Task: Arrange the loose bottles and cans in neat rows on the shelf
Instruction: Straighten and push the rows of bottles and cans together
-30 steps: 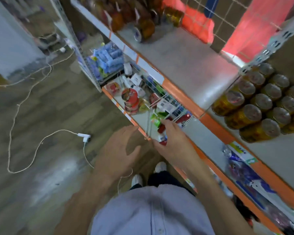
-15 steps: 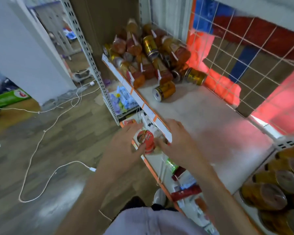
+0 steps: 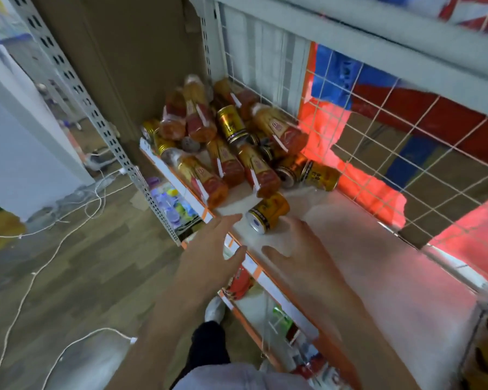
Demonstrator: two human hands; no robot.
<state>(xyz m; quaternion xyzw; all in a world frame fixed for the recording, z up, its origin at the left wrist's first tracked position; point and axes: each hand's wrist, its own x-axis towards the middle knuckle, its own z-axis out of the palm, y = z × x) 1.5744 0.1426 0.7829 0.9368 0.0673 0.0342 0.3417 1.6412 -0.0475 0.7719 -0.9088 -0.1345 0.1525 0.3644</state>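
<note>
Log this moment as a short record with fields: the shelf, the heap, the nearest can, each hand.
shelf: white board, orange front edge, wire grid behind
heap: bottles and gold cans jumbled at the shelf's left end, no rows
nearest can: gold, lying on its side at the heap's near edge, ungripped
left hand: open, fingers spread, holding nothing, over the shelf's front edge, left of the can
right hand: open, holding nothing, over the shelf, right of the can

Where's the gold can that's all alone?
Head view: the lone gold can lies sideways at the shelf front, between the left hand and right hand, before the bottle pile.
</note>
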